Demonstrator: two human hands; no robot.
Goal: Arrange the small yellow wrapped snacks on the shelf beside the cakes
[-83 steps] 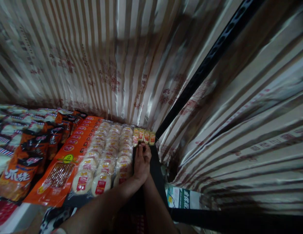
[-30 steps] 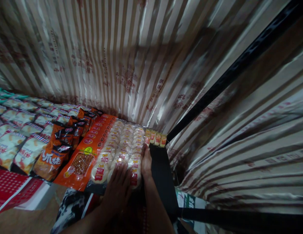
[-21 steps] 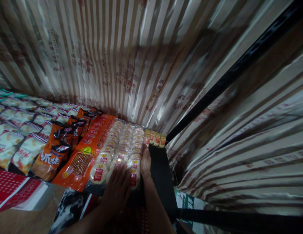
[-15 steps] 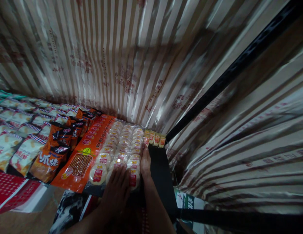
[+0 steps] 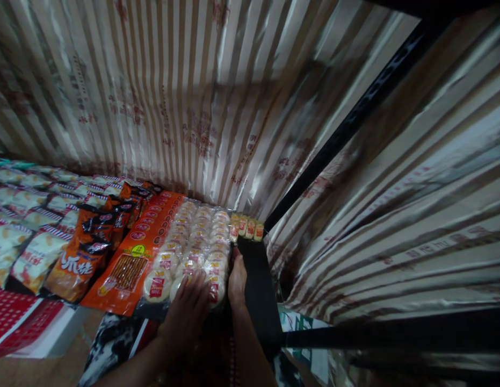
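Rows of round, pale snacks in clear wrappers with red-and-yellow labels (image 5: 200, 231) lie on a black shelf. My left hand (image 5: 188, 303) rests flat on the nearest packs, palm down, its fingers stretched forward. Along the right side of the rows, my right hand (image 5: 237, 279) lies on edge with fingers extended, touching or very near the outer row. Past its fingertips stand several small yellowish packs (image 5: 246, 228) in a short line. Left of the round snacks lies a large orange bag (image 5: 131, 258) with a window showing brown sticks.
Orange-and-black snack bags (image 5: 74, 269) and many white snack bags (image 5: 40, 252) fill the left side. Striped sheeting (image 5: 185, 97) hangs behind. A black post (image 5: 342, 129) slants up on the right; the black shelf surface (image 5: 255, 285) shows beside my right hand.
The view has shifted slightly, moving the scene left in the picture. My right fingertips sit a little farther back along the outer row. The left hand stays on the front packs.
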